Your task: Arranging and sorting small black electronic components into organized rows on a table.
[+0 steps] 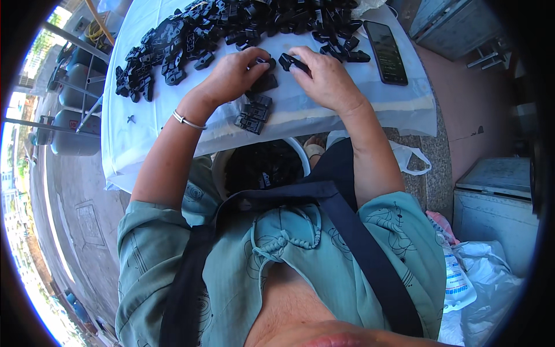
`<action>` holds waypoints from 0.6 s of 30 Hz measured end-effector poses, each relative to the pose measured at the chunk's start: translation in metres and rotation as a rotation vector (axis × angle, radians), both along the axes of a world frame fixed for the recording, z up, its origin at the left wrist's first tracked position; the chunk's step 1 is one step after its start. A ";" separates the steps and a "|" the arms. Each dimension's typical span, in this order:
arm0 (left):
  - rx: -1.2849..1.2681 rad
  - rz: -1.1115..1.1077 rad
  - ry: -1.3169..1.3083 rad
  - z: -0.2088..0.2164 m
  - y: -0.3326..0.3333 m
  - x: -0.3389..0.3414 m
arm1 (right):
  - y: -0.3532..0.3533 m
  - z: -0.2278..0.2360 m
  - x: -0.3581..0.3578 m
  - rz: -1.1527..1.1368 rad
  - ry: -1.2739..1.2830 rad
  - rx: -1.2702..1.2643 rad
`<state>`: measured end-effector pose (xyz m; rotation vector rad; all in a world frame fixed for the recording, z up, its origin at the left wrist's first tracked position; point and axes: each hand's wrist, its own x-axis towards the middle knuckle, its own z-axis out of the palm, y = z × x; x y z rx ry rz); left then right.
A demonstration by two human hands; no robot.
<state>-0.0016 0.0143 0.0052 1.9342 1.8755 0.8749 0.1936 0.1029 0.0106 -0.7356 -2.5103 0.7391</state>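
Observation:
Between the thumb and fingers of my right hand (328, 80) is a black plastic part (295, 63), elongated and tilted. My left hand (234, 72) is closed in a pinch on a small black plastic piece (267, 61), mostly covered by the fingers. Under the left fingertips another black part (265, 84) lies on the table. Nearer to me sits a group of blocky black parts (254, 113), side by side close to the table's front edge. A large heap of similar black plastic parts (191, 37) spreads across the far side, beyond both hands.
White sheeting covers the table (173, 121). A dark phone (385, 53) lies at its right side. Below the front edge, by my lap, stands a white bucket (304, 159) with black parts inside. Grey tanks (75, 133) are at the left, a metal cabinet (491, 196) and plastic bags (485, 277) at the right.

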 end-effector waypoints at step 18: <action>0.136 -0.141 0.323 0.000 -0.009 -0.002 | 0.011 -0.022 0.004 0.093 0.051 0.206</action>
